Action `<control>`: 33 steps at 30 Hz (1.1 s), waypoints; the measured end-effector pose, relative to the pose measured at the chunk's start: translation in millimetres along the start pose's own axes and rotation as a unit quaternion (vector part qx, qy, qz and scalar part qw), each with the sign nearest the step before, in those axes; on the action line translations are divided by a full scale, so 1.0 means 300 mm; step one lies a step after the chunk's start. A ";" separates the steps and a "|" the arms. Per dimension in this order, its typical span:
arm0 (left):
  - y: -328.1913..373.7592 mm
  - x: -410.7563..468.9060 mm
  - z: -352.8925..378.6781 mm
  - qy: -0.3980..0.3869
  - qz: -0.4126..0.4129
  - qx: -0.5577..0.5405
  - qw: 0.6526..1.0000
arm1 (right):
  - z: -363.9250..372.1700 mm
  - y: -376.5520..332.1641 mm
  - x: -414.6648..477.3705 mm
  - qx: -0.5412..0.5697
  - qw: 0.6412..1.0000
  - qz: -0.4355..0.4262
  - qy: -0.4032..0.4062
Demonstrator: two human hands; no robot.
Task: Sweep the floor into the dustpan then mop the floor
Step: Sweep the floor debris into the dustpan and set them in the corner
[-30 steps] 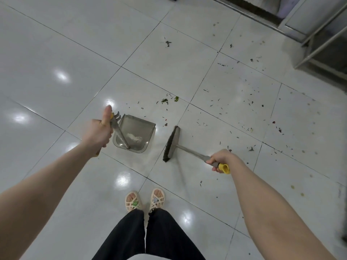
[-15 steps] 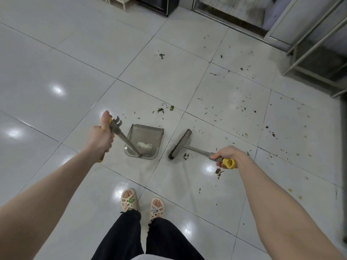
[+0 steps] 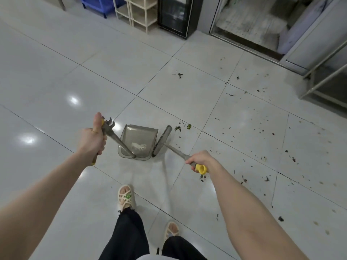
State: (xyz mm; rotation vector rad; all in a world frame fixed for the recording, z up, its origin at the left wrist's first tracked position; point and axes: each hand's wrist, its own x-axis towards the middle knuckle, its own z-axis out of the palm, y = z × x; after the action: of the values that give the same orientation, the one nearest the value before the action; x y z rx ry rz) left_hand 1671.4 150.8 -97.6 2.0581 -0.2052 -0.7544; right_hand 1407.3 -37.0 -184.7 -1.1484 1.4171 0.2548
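Note:
A translucent grey dustpan (image 3: 139,136) stands on the white tile floor (image 3: 56,76) with a little pale debris inside. My left hand (image 3: 93,140) grips the top of its long grey handle. My right hand (image 3: 201,160) grips the broom's handle just above its yellow end cap. The broom head (image 3: 162,140) lies right beside the dustpan's right edge. Small green and dark scraps (image 3: 183,127) lie just beyond the broom's far end. More dark bits (image 3: 262,132) are scattered over the tiles to the right.
My two feet in pale sandals (image 3: 126,197) stand just behind the dustpan. At the back are a blue crate (image 3: 101,3), a cream shelf rack (image 3: 137,12), a black cabinet (image 3: 176,15) and a doorway (image 3: 253,23). A metal frame (image 3: 324,72) stands at the right.
The broom head has swung left, up against the dustpan's right edge. My right foot has stepped back, and my view has lifted to show the back wall furniture.

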 end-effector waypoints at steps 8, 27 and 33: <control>0.063 0.339 -0.293 0.015 0.005 0.037 0.999 | 0.388 -0.307 0.124 -0.015 1.000 -0.004 -0.025; 0.108 0.772 -0.462 0.005 -0.017 0.060 0.998 | 0.682 -0.640 0.313 -0.052 0.995 0.080 -0.014; 0.123 0.785 -0.335 -0.043 -0.011 0.077 0.996 | 0.460 -0.554 0.285 -0.042 0.991 0.129 0.015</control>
State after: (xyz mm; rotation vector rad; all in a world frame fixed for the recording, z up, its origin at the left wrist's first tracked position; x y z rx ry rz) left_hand 1923.5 102.5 -129.6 2.1782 -0.2985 -0.8641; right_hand 1636.9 -56.2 -213.5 -1.0395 1.5945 0.4854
